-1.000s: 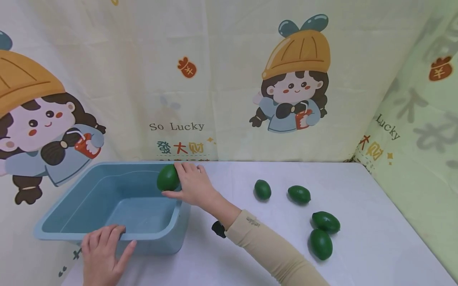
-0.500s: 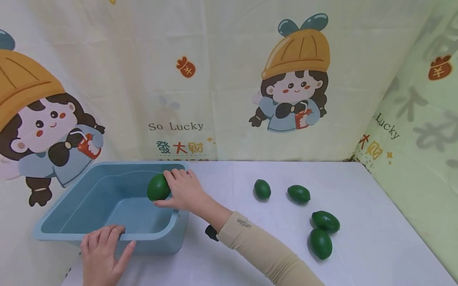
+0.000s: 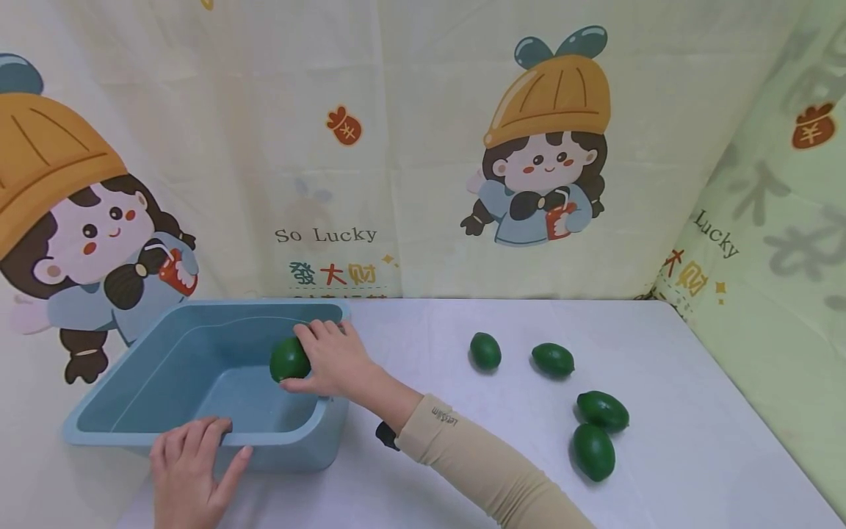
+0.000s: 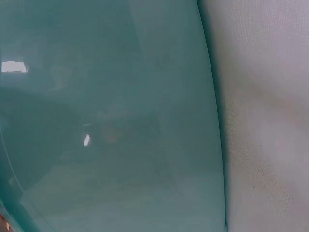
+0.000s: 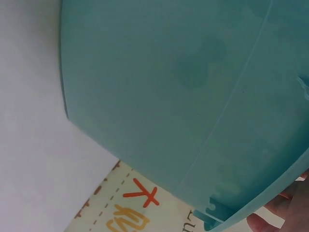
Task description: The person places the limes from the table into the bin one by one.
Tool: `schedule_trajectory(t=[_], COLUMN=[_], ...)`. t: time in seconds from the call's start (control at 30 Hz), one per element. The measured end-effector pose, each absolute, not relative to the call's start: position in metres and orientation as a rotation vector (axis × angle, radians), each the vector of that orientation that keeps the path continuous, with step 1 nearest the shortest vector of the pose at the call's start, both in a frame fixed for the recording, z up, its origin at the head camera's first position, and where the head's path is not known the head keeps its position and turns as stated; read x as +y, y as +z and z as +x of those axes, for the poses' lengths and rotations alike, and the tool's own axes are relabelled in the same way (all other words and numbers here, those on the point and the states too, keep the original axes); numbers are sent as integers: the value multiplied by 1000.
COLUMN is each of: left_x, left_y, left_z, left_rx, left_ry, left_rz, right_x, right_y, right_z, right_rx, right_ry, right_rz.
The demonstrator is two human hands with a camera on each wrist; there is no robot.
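Note:
In the head view my right hand point(image 3: 333, 360) reaches over the right rim of a blue plastic basin point(image 3: 205, 438). It grips a green lime point(image 3: 288, 360) between thumb and fingers, inside the basin's opening. My left hand point(image 3: 188, 470) holds the basin's front rim, fingers hooked over it and thumb on the outer side. The basin's outer wall point(image 4: 111, 96) fills most of the left wrist view, where the hand does not show. In the right wrist view, part of my right hand point(image 5: 285, 208) appears past the rim; the lime is hidden there.
Several more limes lie on the white table point(image 3: 463, 455): one lime point(image 3: 485, 351) nearest the basin, another lime point(image 3: 553, 360) beside it, and two touching limes point(image 3: 593, 452) farther right. A patterned curtain point(image 3: 423, 147) hangs behind the table.
My right hand has moved left and down with the lime, from over the basin's right rim to lower inside it. My left hand and the other limes stay put.

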State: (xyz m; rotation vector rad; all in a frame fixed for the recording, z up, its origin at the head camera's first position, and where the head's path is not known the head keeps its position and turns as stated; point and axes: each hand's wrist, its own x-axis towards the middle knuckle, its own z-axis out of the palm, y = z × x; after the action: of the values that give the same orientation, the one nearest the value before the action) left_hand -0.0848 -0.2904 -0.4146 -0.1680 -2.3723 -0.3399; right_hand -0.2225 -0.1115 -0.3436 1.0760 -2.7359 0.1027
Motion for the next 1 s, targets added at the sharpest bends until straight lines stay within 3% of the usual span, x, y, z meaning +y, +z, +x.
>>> schedule_trajectory(t=[1.0], left_x=[-292], left_y=[-418], left_z=[-87], left_rx=[-2326], left_ry=[-352], left_rz=[-186], right_x=[-91], right_y=[-342], right_z=[-233], right_rx=[-2744], right_ry=[254], right_rz=[1046])
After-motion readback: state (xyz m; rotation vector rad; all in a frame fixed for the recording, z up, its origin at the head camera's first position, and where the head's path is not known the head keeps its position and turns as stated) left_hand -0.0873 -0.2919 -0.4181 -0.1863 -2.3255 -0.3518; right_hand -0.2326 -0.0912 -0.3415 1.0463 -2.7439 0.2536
